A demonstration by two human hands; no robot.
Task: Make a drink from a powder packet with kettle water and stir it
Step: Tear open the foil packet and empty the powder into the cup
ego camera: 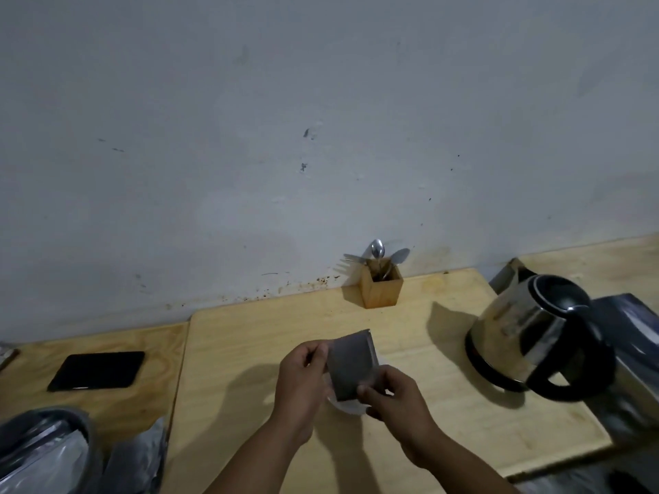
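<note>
Above the white cup [347,406], left hand [303,379] and right hand [396,397] both pinched on the tilted powder packet [351,369].

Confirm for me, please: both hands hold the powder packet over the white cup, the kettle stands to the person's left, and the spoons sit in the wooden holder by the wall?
One detail is off. The head view shows the kettle on the person's right, not the left. The rest holds: the left hand and right hand hold the powder packet over the white cup, and the spoons sit in the wooden holder by the wall.

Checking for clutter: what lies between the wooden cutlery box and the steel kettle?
Nothing: in the head view only bare wooden tabletop separates wooden cutlery box and steel kettle.
</note>
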